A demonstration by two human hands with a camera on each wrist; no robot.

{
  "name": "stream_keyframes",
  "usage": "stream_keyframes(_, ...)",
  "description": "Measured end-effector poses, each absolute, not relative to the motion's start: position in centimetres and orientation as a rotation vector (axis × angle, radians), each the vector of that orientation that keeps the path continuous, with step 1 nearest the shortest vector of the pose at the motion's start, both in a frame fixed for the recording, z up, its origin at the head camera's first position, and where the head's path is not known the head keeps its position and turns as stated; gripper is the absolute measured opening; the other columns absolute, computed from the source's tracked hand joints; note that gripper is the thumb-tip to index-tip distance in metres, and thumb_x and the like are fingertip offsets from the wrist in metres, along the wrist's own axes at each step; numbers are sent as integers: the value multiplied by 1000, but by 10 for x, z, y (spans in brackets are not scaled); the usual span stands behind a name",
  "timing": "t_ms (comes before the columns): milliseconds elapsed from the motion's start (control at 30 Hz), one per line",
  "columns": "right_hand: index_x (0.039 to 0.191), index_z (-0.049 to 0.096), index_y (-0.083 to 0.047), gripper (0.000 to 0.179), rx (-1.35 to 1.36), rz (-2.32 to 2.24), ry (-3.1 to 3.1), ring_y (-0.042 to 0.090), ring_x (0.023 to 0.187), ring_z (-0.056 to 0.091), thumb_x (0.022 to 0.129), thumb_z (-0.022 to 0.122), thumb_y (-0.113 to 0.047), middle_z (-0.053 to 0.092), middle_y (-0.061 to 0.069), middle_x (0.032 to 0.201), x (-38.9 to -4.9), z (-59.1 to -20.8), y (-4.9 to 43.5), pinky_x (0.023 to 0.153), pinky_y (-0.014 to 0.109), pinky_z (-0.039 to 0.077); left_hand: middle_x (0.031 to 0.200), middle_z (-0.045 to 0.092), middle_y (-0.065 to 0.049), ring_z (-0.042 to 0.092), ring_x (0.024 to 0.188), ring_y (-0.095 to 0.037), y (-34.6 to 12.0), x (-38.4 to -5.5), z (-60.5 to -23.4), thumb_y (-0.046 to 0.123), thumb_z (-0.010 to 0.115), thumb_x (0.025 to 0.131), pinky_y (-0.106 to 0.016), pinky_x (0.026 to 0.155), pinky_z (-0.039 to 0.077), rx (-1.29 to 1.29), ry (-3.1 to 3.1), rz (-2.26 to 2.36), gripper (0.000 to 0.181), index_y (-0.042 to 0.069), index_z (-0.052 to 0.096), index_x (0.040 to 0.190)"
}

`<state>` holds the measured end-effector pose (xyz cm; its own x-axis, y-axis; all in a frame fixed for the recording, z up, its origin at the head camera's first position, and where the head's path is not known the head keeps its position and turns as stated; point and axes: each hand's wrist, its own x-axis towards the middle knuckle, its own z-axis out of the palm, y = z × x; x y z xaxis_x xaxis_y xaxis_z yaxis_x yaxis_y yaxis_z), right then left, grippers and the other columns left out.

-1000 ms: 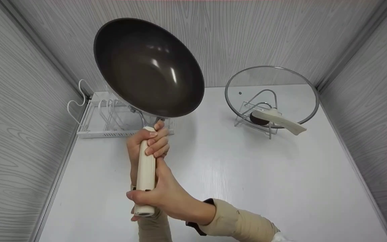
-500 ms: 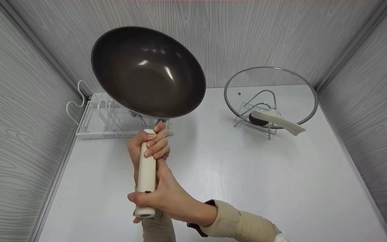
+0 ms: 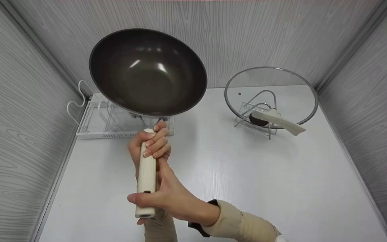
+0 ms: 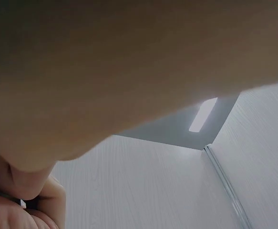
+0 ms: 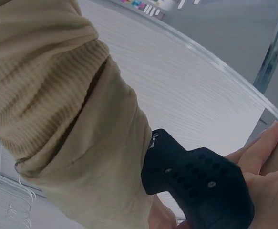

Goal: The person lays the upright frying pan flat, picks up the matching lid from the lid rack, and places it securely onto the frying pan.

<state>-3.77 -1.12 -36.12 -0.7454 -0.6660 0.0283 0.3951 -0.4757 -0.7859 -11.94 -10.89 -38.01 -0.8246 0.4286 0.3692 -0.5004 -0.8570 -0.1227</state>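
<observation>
A wok with a dark interior and a cream handle is held up over the left side, its inside facing the head camera. My left hand grips the handle near the bowl, fingers curled round it from the right and thumb across the top. Lower down, my right hand grips the handle's end, thumb over it and most of its fingers hidden beneath. In the left wrist view, a forearm fills the top. A beige sleeve and a black wrist device cover much of the right wrist view.
A white wire rack stands at back left, partly hidden behind the wok. On the right, a glass lid with a cream and dark handle leans in a small wire stand. Wood-grain panels enclose the white tabletop.
The wok has tilted, its far rim dropping lower in the head view and the bowl looking flatter. Both hands keep their grip on the handle and have barely shifted.
</observation>
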Motion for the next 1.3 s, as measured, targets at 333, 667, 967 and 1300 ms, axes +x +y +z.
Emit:
stream_keyframes(333, 153, 10, -17, 95, -480, -2176, 1076, 22, 76, 67, 85, 76, -11, 60, 16, 100, -38, -360, -4, 59, 29, 58, 61, 26, 3, 34, 41, -8, -106, -120, -379, -5, 45, 79, -25, 42, 45, 474, -343, 2554, 19, 4, 34, 92)
stream_keyframes(667, 152, 10, -26, 94, -552, -2028, 1193, 17, 52, 65, 87, 75, -10, 68, 14, 77, -46, -356, 8, 41, 28, 53, 60, 28, 4, 33, 40, -6, -102, -119, -374, -5, 45, 81, -25, 43, 45, 517, -406, 2520, 18, 4, 34, 92)
stream_keyframes(967, 123, 49, -16, 40, -783, -1678, 1601, 17, 35, 50, 91, 73, -21, 56, 6, 64, -69, -348, 33, 29, 37, 42, 59, 28, 5, 31, 39, -5, -101, -118, -375, -6, 43, 82, -26, 43, 44, 558, -465, 2501, 17, 4, 33, 91)
stream_keyframes(1300, 88, 62, -7, 13, -1268, -1684, 2068, 9, 42, 40, 95, 67, -17, 47, -4, 60, -101, -341, 54, 38, 25, 33, 61, 29, 3, 33, 42, -6, -93, -115, -374, -4, 38, 85, -26, 47, 45, 627, -534, 2468, 14, 6, 30, 91)
